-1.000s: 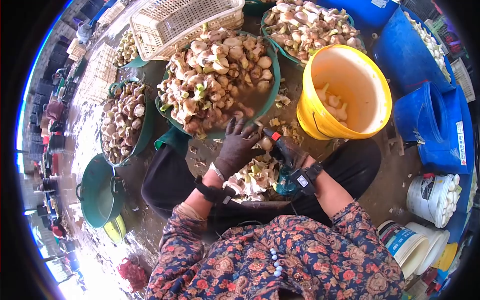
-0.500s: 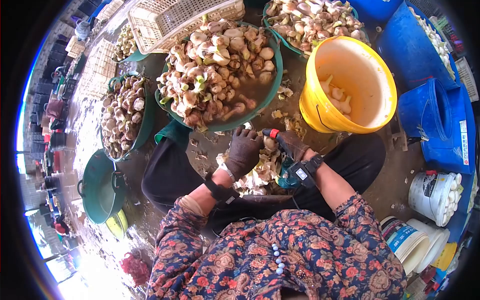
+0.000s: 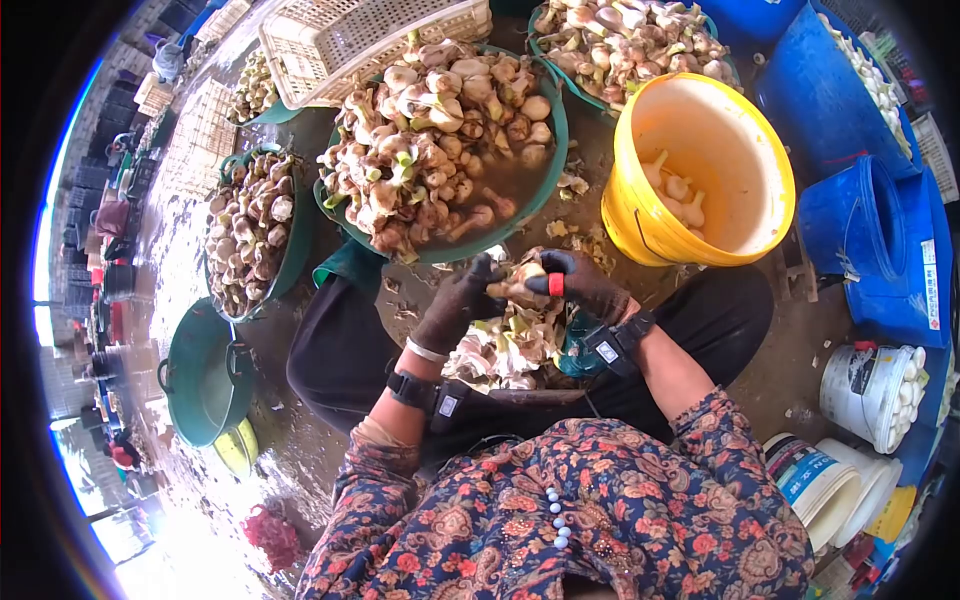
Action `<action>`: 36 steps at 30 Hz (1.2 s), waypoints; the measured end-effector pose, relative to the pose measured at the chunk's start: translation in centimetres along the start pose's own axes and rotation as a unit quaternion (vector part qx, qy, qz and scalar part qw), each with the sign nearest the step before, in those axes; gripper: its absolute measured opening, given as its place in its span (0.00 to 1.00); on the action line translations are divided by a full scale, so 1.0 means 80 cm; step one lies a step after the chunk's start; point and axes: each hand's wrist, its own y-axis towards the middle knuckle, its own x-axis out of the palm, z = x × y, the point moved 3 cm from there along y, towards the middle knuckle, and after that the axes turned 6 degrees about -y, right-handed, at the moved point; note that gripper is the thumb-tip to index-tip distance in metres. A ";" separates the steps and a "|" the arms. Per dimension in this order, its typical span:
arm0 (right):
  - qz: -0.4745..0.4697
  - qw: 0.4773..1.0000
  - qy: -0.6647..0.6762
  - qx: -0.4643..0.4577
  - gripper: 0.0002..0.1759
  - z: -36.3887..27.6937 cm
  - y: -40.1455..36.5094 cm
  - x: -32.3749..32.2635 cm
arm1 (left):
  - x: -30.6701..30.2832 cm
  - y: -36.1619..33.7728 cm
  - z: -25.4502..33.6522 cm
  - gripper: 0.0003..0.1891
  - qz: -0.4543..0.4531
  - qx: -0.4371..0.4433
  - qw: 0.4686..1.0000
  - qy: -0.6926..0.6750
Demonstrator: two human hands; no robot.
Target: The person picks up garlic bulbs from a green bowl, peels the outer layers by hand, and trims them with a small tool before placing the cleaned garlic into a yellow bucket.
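Note:
Between my two gloved hands is a brownish garlic bulb (image 3: 522,282), held over a heap of peeled skins. My left hand (image 3: 462,302), in a dark glove, has its fingers closed on the bulb's left side. From the other side my right hand (image 3: 585,287), also gloved and with a red band at the thumb, grips the same bulb. Below them the papery garlic skins (image 3: 505,352) lie between my legs. Just ahead stands a large green tub (image 3: 548,205) piled with unpeeled garlic (image 3: 430,120) in murky water.
A yellow bucket (image 3: 628,215) with a few peeled bulbs (image 3: 680,190) is at the right front. Another garlic-filled tub (image 3: 625,45), a cream crate (image 3: 360,60) and a green basin (image 3: 190,390) surround me. Blue containers (image 3: 850,225) and white buckets (image 3: 855,400) line the right.
My left hand has turned and shifted slightly left, and the bulb has come up into view between both hands. The right hand's fingers have moved round onto its right side.

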 end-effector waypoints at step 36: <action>0.093 0.978 0.080 0.169 0.25 0.002 -0.011 0.043 | 0.005 -0.009 -0.006 0.26 -0.071 0.016 0.997 -0.038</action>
